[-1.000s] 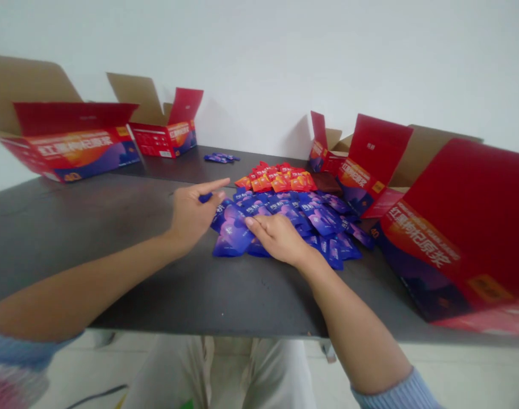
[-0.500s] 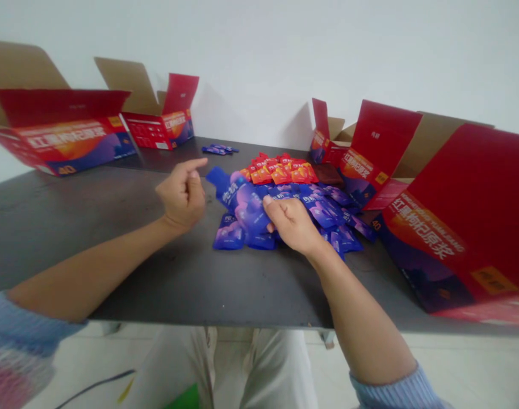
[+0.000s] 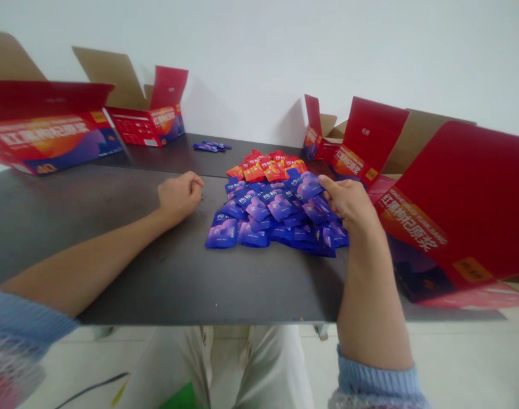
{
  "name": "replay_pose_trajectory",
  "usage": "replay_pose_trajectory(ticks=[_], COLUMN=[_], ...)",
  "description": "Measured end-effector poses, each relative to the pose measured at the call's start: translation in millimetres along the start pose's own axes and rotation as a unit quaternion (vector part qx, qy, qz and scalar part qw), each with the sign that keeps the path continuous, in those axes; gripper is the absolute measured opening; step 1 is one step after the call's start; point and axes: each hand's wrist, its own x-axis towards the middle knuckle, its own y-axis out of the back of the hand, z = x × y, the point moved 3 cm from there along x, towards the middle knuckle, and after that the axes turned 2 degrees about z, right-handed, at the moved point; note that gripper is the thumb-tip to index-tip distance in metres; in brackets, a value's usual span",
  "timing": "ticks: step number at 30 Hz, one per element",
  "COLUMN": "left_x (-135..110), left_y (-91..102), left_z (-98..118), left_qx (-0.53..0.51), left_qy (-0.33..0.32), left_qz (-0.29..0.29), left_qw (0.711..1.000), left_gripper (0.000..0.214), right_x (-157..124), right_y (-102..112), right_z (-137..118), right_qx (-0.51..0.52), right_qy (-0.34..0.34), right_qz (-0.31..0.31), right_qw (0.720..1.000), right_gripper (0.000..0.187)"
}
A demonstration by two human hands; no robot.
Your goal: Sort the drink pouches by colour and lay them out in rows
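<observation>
A heap of blue pouches [image 3: 259,218] lies mid-table, with a smaller cluster of orange-red pouches [image 3: 266,167] just behind it. My right hand [image 3: 348,201] is at the heap's right edge, fingers pinched on one blue pouch [image 3: 308,186] held just above the others. My left hand [image 3: 178,196] rests on the dark table [image 3: 114,227] left of the heap, curled into a loose fist with nothing visible in it.
Open red-and-purple cartons ring the table: a large one [image 3: 42,136] at far left, one [image 3: 151,122] at back left, two [image 3: 361,153] at back right, and a big one [image 3: 455,221] close on the right. A few blue pouches [image 3: 210,146] lie at the back.
My right hand picked a blue pouch out of the heap's left side and carried it to the right side. My left hand curled from pointing into a fist and settled on the table.
</observation>
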Motion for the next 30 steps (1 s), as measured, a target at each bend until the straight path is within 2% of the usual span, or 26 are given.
replay_pose_trajectory(ticks=[2, 5, 8, 11, 14, 17, 20, 23, 26, 28, 30], left_x=[4, 11, 15, 15, 13, 13, 13, 15, 18, 23, 28], left_y=[-6.3, -13.6, -14.8, -12.7, -12.2, -14.1, -17.0, -19.7, -21.4, -22.2, -23.7], left_z=[-2, -9, -15, -14, -12, -12, -15, -17, -19, -21, -23], left_qx=[0.022, 0.045, 0.084, 0.109, 0.115, 0.117, 0.113, 0.106, 0.091, 0.073, 0.051], left_qy=[0.020, 0.057, 0.072, 0.067, 0.067, 0.064, 0.059, 0.059, 0.071, 0.092, 0.118], left_qz=[-0.064, -0.142, -0.173, -0.174, -0.174, -0.169, -0.156, -0.143, -0.131, -0.125, -0.122], left_qw=[0.997, 0.987, 0.979, 0.976, 0.976, 0.977, 0.980, 0.982, 0.985, 0.985, 0.984], left_gripper=[0.034, 0.033, 0.034, 0.035, 0.036, 0.037, 0.037, 0.034, 0.031, 0.031, 0.031], right_x=[2, 2, -3, -12, -21, -27, -29, -31, -38, -46, -58], right_y=[7, 15, 19, 14, -2, -20, -26, -21, -21, -31, -48], right_z=[9, 18, 14, -1, -18, -30, -33, -37, -44, -50, -56], right_qx=[-0.096, -0.248, -0.340, -0.359, -0.354, -0.353, -0.318, -0.253, -0.215, -0.204, -0.194], right_qy=[-0.036, -0.117, -0.170, -0.188, -0.162, -0.119, -0.089, -0.050, -0.011, 0.031, 0.111], right_qz=[0.008, -0.001, -0.009, 0.018, 0.049, 0.043, 0.036, 0.079, 0.150, 0.169, 0.166], right_qw=[0.995, 0.962, 0.925, 0.914, 0.920, 0.927, 0.943, 0.963, 0.965, 0.964, 0.961], right_gripper=[0.044, 0.042, 0.057, 0.060, 0.051, 0.040, 0.032, 0.032, 0.035, 0.037, 0.038])
